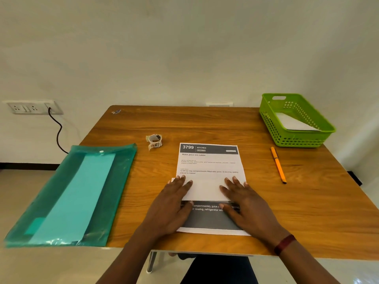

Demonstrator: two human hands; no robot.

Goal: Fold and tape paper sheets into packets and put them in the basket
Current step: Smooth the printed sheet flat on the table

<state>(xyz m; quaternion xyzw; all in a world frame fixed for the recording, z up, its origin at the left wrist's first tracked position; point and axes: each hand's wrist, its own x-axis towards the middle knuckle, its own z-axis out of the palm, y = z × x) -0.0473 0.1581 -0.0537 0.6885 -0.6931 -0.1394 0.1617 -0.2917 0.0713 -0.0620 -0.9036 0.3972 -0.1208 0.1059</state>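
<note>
Head view showed the left hand [172, 203] and right hand [250, 206] lying flat with straight fingers, gripping nothing. They pressed a folded flap onto the printed sheet [211, 165], likely to set the crease. The tape roll [155, 141] waited just left of that sheet. The green basket [297, 140] stood well to its right.

Hands blot out the print
The left hand [174, 208] and right hand [246, 206] cover words in the dark band of the sheet [211, 167], and its fine print is too small to read. The wall of the basket [295, 139] hides part of a white paper [295, 123]. The scrap [116, 111] at the far left corner of the table [205, 124] is a blur.
</note>
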